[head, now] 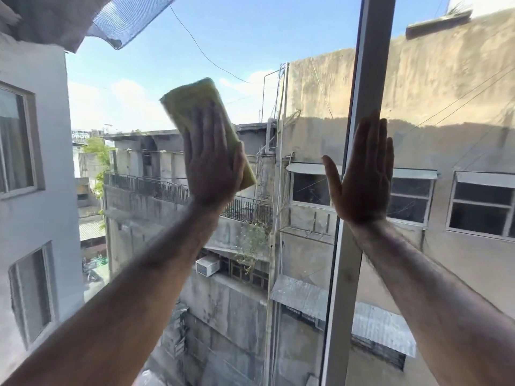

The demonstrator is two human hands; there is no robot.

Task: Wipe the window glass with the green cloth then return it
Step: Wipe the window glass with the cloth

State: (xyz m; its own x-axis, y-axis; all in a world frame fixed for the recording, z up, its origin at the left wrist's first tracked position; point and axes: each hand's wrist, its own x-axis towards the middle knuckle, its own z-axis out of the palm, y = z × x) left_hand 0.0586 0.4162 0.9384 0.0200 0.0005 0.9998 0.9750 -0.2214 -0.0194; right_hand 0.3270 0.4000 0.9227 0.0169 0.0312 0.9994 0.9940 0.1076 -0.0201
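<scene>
Left hand (213,162) flat on green cloth (195,107), fingers (206,126) spread across it

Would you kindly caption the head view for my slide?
Left hand presses green cloth flat on window glass; right hand braces against frame.

Upper-floor room: window glass (250,65) (buildings (446,107) outside).

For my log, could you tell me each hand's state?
Left hand: open, flat, pressing the cloth on the glass.
Right hand: open, empty, by the frame.
</scene>
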